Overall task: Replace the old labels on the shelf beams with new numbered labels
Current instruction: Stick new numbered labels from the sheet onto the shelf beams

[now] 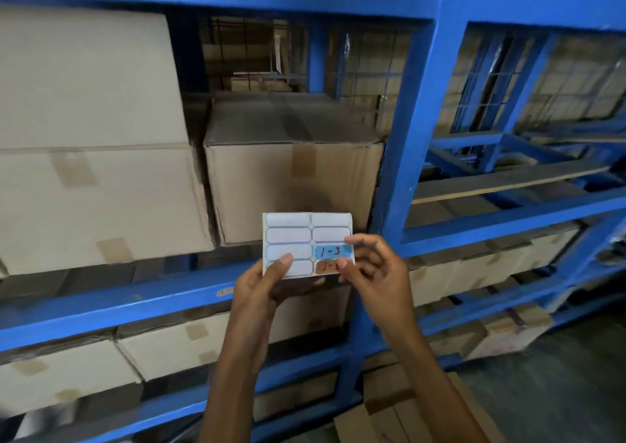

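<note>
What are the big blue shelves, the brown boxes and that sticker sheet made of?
The shelf beam looks like painted metal: straight, hard-edged, even blue coat. The boxes look like plain matte cardboard, with folded flaps and tape strips. The sticker sheet seems thin paper, probably glossy backing with peel-off labels.

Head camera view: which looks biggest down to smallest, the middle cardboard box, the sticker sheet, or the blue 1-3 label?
1. Middle cardboard box
2. Sticker sheet, though it is nearer the camera, so it looks larger than it would beside the box
3. Blue 1-3 label, one cell of that sheet
</note>
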Motion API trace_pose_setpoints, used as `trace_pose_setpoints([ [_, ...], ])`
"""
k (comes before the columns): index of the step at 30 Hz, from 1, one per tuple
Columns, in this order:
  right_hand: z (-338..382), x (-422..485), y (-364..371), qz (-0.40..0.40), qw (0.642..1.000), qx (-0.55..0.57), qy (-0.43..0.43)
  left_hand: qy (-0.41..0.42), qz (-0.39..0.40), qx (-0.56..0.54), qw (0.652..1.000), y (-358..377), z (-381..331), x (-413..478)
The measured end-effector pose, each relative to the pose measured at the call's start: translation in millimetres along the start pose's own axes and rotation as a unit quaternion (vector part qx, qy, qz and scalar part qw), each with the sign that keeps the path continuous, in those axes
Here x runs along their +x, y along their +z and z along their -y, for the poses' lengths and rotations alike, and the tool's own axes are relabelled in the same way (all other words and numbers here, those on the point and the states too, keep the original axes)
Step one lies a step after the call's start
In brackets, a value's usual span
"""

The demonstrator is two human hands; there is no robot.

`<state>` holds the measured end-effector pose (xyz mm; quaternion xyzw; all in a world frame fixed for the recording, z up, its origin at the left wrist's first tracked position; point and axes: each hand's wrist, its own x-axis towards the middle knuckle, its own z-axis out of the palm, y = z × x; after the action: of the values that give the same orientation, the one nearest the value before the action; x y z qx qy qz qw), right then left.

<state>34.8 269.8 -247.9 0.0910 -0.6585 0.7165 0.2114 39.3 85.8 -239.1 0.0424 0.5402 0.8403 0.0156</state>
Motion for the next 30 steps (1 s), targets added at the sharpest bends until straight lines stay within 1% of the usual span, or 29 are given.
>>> trace_pose_setpoints([
  [2, 1, 7, -21, 0.01, 1.0, 0.005, -0.013, 0.028, -0.016, 0.053, 0.998, 24, 12, 2],
  [4, 2, 12, -37, 0.031, 0.999, -0.011, -0.025, 0.057, -0.036, 0.079, 0.995, 43, 20, 3],
  [8, 3, 26, -78, 0.07, 0.993, -0.088, -0.037, 0.095, -0.073, 0.112, 0.986, 82, 39, 13],
  [10, 4, 32, -94, 0.078, 0.983, -0.151, -0.064, 0.103, -0.08, 0.11, 0.985, 94, 46, 20],
  [12, 5, 39, -110, 0.084, 0.97, -0.21, -0.09, 0.106, -0.081, 0.119, 0.984, 105, 51, 26],
  [16, 7, 50, -139, 0.092, 0.955, -0.26, -0.112, 0.103, -0.077, 0.147, 0.981, 124, 63, 37],
  [22, 3, 63, -164, 0.07, 0.945, -0.284, -0.145, 0.086, -0.066, 0.161, 0.981, 145, 74, 48],
  [26, -3, 67, -168, 0.054, 0.936, -0.301, -0.175, 0.084, -0.063, 0.152, 0.983, 146, 76, 52],
  [30, -6, 71, -164, 0.056, 0.931, -0.309, -0.185, 0.087, -0.06, 0.145, 0.984, 142, 75, 55],
])
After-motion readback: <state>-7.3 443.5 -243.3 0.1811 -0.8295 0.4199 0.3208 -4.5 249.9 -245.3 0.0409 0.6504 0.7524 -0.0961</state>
